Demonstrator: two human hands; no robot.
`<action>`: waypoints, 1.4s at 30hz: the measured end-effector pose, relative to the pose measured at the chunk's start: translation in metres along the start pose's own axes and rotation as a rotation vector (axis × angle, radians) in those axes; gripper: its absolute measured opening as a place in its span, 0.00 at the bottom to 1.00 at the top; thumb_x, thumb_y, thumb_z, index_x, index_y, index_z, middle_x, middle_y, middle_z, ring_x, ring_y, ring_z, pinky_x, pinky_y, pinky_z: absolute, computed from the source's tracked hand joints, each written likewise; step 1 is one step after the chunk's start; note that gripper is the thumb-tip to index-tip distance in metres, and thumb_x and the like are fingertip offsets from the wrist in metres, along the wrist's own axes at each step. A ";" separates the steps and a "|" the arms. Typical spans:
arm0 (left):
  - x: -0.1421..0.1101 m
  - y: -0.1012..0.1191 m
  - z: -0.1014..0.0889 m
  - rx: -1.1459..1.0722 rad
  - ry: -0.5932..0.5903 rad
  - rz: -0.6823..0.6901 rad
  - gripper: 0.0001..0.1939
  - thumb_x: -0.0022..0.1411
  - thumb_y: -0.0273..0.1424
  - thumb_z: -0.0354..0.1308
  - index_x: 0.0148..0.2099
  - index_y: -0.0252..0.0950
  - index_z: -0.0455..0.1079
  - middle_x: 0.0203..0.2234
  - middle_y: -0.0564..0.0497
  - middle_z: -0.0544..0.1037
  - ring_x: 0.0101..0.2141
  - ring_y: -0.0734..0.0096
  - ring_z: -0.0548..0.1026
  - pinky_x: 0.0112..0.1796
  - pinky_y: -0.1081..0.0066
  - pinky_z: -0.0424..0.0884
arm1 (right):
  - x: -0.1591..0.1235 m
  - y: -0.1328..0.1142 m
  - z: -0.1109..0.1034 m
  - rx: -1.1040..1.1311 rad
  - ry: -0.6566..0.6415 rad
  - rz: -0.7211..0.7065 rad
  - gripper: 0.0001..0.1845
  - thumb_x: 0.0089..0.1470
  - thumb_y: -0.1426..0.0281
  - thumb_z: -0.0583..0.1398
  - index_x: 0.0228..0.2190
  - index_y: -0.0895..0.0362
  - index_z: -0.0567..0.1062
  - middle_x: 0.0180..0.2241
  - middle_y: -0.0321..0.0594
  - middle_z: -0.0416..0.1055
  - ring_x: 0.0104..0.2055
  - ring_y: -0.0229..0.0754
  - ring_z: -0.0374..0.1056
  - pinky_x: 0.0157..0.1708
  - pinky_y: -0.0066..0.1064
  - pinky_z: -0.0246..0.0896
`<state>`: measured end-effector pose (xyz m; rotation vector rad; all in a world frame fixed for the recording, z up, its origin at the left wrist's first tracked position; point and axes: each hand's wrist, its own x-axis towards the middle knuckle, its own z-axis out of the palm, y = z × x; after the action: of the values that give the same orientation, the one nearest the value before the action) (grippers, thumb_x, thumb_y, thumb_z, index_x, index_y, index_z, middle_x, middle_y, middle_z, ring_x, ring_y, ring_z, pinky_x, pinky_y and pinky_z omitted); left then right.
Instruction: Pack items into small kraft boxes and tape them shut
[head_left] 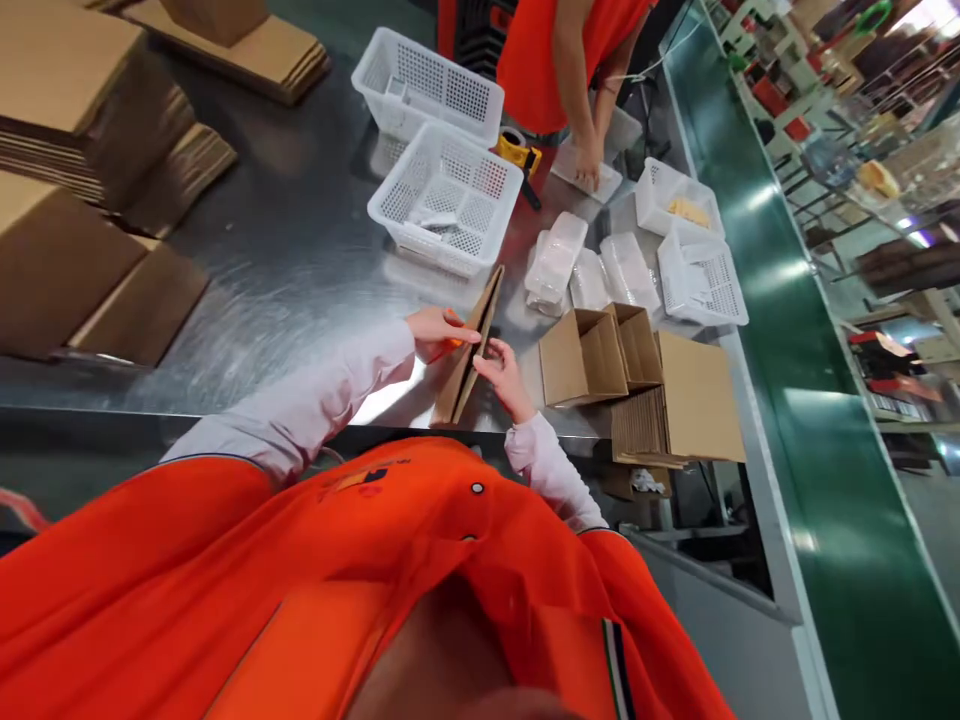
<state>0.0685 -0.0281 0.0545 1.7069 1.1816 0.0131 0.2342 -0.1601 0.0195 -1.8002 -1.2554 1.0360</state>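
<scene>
L grip (442,333) & R grip (504,378) pinch flat-folded corrugated carton (459,385) upright, approx mid-panel; light, stiff but creases at folds, so best held by panel edges.

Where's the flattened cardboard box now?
In the head view, the flattened cardboard box stands on the steel table between the person's left hand and right hand, just left of the open cardboard boxes.

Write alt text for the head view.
The left hand and right hand hold a flattened cardboard box on edge above a steel table. Nearby are open cardboard boxes, white mesh baskets and a co-worker in orange.
</scene>
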 end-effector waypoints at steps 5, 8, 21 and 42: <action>-0.022 0.024 -0.014 0.415 0.352 0.002 0.26 0.67 0.40 0.59 0.61 0.31 0.81 0.55 0.34 0.78 0.56 0.40 0.75 0.57 0.52 0.72 | -0.013 -0.033 -0.017 -0.708 -0.377 -0.618 0.21 0.65 0.69 0.59 0.58 0.55 0.78 0.52 0.49 0.80 0.61 0.53 0.74 0.73 0.55 0.51; -0.037 0.035 -0.017 0.615 0.435 0.041 0.26 0.71 0.36 0.55 0.64 0.27 0.77 0.60 0.28 0.71 0.57 0.37 0.74 0.55 0.51 0.72 | -0.029 -0.072 -0.004 -0.973 -0.648 -0.644 0.20 0.69 0.63 0.60 0.54 0.61 0.80 0.44 0.54 0.83 0.49 0.55 0.80 0.59 0.49 0.69; -0.041 0.014 -0.013 0.657 0.313 0.041 0.24 0.72 0.34 0.52 0.59 0.25 0.80 0.53 0.28 0.77 0.55 0.37 0.76 0.51 0.54 0.73 | 0.014 -0.080 0.026 -1.110 -0.067 -0.457 0.62 0.41 0.42 0.77 0.65 0.70 0.71 0.72 0.75 0.54 0.74 0.85 0.46 0.70 0.78 0.34; 0.013 -0.038 0.015 0.215 0.112 -0.009 0.42 0.53 0.49 0.76 0.66 0.35 0.79 0.63 0.37 0.74 0.63 0.39 0.71 0.65 0.61 0.65 | -0.032 -0.070 0.012 -1.108 -0.432 -0.352 0.25 0.73 0.61 0.56 0.55 0.67 0.81 0.57 0.65 0.77 0.63 0.65 0.71 0.69 0.61 0.53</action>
<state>0.0572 -0.0298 0.0134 1.9092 1.3119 -0.0244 0.1898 -0.1694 0.0823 -1.9806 -2.6601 0.5303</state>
